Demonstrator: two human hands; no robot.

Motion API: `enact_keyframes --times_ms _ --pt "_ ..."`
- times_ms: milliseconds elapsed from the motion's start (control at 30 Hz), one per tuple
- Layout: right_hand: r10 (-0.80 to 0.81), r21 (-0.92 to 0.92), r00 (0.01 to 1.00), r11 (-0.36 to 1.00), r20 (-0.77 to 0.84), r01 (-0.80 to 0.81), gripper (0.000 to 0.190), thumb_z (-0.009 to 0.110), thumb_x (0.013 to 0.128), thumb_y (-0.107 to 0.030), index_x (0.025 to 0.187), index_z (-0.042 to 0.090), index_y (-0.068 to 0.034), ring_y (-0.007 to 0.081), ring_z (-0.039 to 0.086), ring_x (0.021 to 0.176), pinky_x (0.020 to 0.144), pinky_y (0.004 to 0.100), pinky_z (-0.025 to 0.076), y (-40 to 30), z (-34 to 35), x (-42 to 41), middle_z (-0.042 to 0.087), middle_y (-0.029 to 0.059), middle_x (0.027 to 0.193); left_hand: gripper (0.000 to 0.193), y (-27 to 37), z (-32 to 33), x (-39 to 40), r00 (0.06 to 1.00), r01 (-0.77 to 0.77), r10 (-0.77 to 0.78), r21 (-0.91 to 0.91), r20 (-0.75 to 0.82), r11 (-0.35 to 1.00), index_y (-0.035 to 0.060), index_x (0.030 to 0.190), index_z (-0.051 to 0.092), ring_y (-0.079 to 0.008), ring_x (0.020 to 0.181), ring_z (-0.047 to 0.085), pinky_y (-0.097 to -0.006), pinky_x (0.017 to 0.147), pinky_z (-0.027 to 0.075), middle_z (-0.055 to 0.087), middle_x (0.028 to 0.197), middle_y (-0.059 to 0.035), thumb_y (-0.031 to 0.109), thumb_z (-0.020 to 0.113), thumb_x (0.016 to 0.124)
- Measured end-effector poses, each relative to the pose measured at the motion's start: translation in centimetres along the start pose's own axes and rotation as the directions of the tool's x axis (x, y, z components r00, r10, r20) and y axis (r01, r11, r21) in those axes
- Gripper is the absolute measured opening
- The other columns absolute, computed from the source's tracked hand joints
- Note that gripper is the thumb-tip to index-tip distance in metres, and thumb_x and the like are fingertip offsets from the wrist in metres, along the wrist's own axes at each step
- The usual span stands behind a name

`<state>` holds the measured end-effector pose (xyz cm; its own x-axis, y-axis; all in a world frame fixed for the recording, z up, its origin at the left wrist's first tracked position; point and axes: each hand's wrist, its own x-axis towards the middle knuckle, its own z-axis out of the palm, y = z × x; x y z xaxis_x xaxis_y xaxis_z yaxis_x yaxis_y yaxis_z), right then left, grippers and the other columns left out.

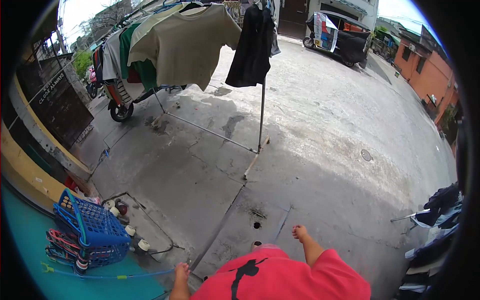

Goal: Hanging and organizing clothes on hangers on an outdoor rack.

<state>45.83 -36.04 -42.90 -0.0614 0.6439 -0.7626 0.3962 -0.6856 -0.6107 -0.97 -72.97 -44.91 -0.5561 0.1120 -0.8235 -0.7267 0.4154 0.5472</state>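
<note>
My left hand (pixel 182 270) is low in the view, its fingers curled around the near end of a thin blue pole (pixel 144 275). The pole runs left past a blue plastic basket (pixel 103 234) and ends in a green forked tip (pixel 46 267). My right hand (pixel 299 233) hangs over the concrete with its fingers loosely curled and nothing visible in them. Ahead stands a metal clothes rack (pixel 212 131), hung with a tan T-shirt (pixel 191 45), a black garment (pixel 251 47) and several other clothes on hangers.
Several clothes hangers (pixel 63 243) lie beside the basket on a teal surface (pixel 123 283). A metal frame (pixel 150 221) surrounds several cup-like objects. A drain hole (pixel 257 225) lies before me. More clothes (pixel 431 258) hang at the right edge. A covered tricycle (pixel 337 37) stands farther back.
</note>
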Motion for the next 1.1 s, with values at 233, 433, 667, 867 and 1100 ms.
enact_keyframes --times_ms 233,433,667,867,1100 --pt "0.146 0.445 0.967 0.895 -0.210 -0.038 0.015 0.044 0.084 -0.009 0.098 0.050 -0.012 0.0184 0.055 0.057 0.047 0.0325 0.045 3.5 -7.1 1.5 0.056 0.0055 0.071 0.035 9.6 19.4 -2.0 0.885 -0.369 0.189 0.393 0.426 0.842 0.0115 0.117 0.045 -0.0147 0.090 0.057 -0.0320 0.070 0.044 0.060 0.101 -0.0060 0.015 0.052 0.083" --pt "0.188 0.512 0.972 0.854 -0.141 -0.091 0.015 0.045 0.084 -0.010 0.098 0.050 -0.014 0.0210 0.057 0.063 0.051 0.0349 0.048 3.5 -4.6 3.7 0.059 0.0074 0.075 0.028 22.2 34.2 -6.6 0.578 -0.802 0.559 0.287 0.595 0.523 0.0032 0.111 0.051 -0.0146 0.092 0.057 -0.0281 0.079 0.045 0.061 0.101 -0.0078 0.003 0.049 0.083" --pt "0.220 0.439 0.965 0.888 -0.146 -0.136 0.015 0.044 0.083 -0.009 0.096 0.051 -0.011 0.0182 0.058 0.057 0.046 0.0326 0.046 -1.5 -2.9 6.8 0.057 0.0064 0.069 0.034 40.8 49.1 -17.5 -0.138 -0.989 0.817 -0.123 0.560 -0.082 0.0035 0.117 0.047 -0.0202 0.106 0.051 -0.0308 0.083 0.043 0.052 0.117 -0.0091 0.005 0.051 0.083" --pt "0.151 0.524 0.955 0.852 -0.256 0.006 0.018 0.044 0.084 -0.010 0.101 0.051 -0.011 0.0198 0.058 0.062 0.051 0.0338 0.047 -5.7 -1.8 11.4 0.059 0.0073 0.076 0.047 53.7 59.6 -26.3 -0.578 -0.816 0.723 -0.256 0.379 -0.518 0.0053 0.123 0.041 -0.0284 0.115 0.043 -0.0375 0.093 0.036 0.044 0.125 -0.0132 0.015 0.058 0.081" --pt "-0.047 0.518 0.954 0.831 -0.296 0.201 0.022 0.047 0.085 -0.018 0.107 0.050 -0.012 0.0146 0.057 0.067 0.054 0.0303 0.046 -21.7 0.8 12.7 0.059 0.0059 0.083 0.066 58.6 70.5 -28.7 -0.482 -0.827 0.719 0.011 0.501 -0.562 0.0008 0.126 0.034 -0.0364 0.115 0.041 -0.0407 0.096 0.034 0.042 0.125 -0.0207 0.035 0.062 0.077"
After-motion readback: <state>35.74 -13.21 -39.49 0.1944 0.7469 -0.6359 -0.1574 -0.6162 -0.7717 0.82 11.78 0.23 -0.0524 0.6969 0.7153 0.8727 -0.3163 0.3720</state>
